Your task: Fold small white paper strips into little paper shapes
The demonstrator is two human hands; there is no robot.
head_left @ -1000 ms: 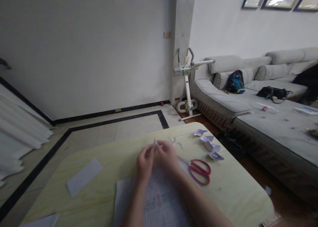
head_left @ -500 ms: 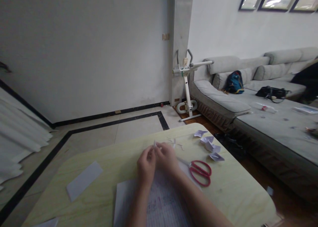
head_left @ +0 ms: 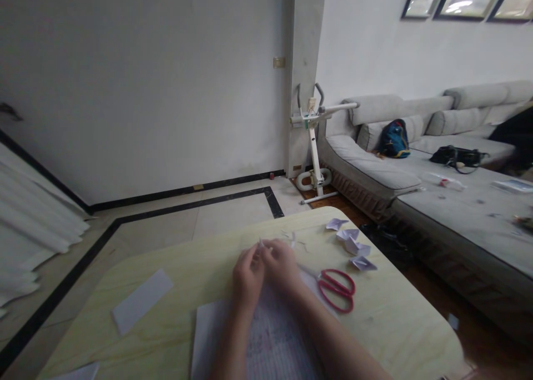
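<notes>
Both my hands meet over the far middle of the table, pinching a small folded piece of paper (head_left: 261, 243). Only its pale pointed tip shows above the fingers; the rest is hidden. My left hand (head_left: 247, 272) is closed on its left side, and my right hand (head_left: 281, 264) is closed on its right. Beneath my forearms lies an open notebook (head_left: 268, 341) with ruled, written pages. Red-handled scissors (head_left: 336, 290) rest just right of my right wrist, their blades partly hidden. Beyond the right hand are thin paper scraps (head_left: 293, 239).
Several folded paper shapes (head_left: 353, 246) line the table's far right edge. A white paper strip (head_left: 142, 300) lies on the left, and another paper (head_left: 79, 372) sits at the near left corner. Past the table (head_left: 400, 319) stand a grey sofa (head_left: 458, 213) and a white exercise bike (head_left: 315, 147).
My hands stay together on the folded paper, with only slight finger movement, and its visible tip looks a little smaller. The view shifts slightly; the things on the table stay put.
</notes>
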